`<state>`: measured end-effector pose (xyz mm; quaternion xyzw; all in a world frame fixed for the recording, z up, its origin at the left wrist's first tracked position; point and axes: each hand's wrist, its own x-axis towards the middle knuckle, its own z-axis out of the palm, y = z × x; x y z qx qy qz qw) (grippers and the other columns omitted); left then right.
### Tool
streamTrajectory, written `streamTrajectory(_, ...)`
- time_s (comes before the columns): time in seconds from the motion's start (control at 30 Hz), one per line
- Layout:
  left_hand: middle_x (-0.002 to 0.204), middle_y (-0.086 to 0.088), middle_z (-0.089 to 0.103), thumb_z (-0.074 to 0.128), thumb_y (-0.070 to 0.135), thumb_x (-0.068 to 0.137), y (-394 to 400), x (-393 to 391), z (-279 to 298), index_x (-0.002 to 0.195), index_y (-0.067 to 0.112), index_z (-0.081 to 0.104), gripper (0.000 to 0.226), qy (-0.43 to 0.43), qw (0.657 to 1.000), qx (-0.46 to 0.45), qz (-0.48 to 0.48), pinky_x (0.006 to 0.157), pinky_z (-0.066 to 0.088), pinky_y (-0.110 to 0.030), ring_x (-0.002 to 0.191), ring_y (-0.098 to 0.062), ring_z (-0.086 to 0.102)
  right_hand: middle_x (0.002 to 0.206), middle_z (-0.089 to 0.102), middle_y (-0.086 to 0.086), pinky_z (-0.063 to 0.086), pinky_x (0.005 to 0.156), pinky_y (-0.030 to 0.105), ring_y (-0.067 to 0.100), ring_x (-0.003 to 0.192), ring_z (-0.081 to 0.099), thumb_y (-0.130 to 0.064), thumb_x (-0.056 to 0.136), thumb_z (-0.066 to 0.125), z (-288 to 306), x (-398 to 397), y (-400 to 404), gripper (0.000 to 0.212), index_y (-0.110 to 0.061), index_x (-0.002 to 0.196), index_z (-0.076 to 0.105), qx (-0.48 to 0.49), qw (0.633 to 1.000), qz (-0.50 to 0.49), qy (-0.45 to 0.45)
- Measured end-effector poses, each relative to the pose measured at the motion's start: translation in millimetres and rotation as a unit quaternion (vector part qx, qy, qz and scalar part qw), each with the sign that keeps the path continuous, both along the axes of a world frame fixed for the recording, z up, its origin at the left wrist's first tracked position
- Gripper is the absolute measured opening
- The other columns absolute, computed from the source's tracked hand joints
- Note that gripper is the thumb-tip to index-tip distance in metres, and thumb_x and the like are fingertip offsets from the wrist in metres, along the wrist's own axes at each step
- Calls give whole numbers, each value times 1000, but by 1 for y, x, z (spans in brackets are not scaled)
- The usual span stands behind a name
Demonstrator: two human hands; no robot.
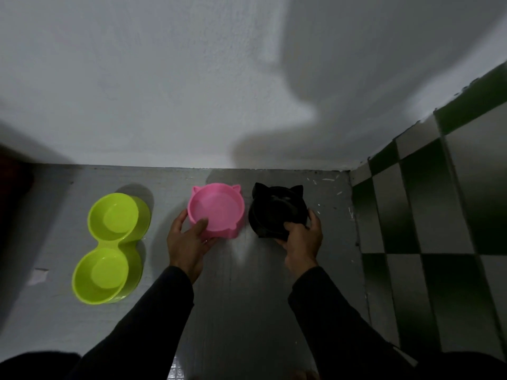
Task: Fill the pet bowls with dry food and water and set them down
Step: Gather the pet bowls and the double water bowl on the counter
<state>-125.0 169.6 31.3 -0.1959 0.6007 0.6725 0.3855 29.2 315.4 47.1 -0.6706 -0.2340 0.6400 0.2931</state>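
Observation:
A pink cat-eared bowl (216,207) sits near the white wall, and my left hand (188,242) grips its near rim with the thumb inside. Right beside it is a black cat-eared bowl (277,207), tilted, with my right hand (301,239) curled around its near edge. Both bowls look dry and hold no food that I can see. A lime-green double bowl (109,248) lies on the grey floor to the left, both of its cups bare.
A white wall (192,91) rises just behind the bowls. On the right stands a green-and-white checkered tiled wall (428,215). A dark object (13,182) shows at the far left edge. Grey floor (241,283) stretches toward me between my sleeves.

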Motion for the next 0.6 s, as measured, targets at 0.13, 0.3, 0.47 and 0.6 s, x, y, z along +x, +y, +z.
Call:
streamTrajectory(0.13, 124, -9, 61, 71, -3, 89, 0, 3, 35, 140, 30, 54, 63, 1, 1000, 8, -1, 69, 64, -43, 109, -36, 67, 146, 51, 8, 57, 93, 56, 33, 125, 56, 14, 81, 63, 33, 1, -2, 84, -31, 149, 45, 20, 1000, 19, -6)
streamTrajectory(0.3, 139, -20, 54, 69, -4, 90, -3, 4, 102, 145, 27, 51, 66, -6, 1000, 13, 5, 75, 64, -47, 116, -43, 64, 146, 52, 8, 53, 100, 54, 31, 126, 56, 13, 79, 63, 99, 2, -6, 83, -31, 147, 46, 41, 998, 30, -23)
streamTrajectory(0.47, 123, -16, 61, 69, -6, 89, -11, 12, 191, 140, 27, 53, 62, -8, 999, 27, 23, 76, 64, -49, 115, -42, 65, 138, 53, 0, 59, 90, 53, 28, 120, 56, 14, 81, 62, 187, 8, -10, 81, -34, 144, 47, 40, 999, 34, -13)
streamTrajectory(0.6, 126, -14, 62, 68, -5, 90, -21, 19, 278, 145, 25, 51, 65, -3, 999, 35, 19, 83, 63, -53, 116, -41, 65, 133, 53, 0, 63, 78, 45, 27, 117, 55, 17, 82, 60, 275, 15, -18, 79, -36, 140, 50, 35, 999, 29, 10)
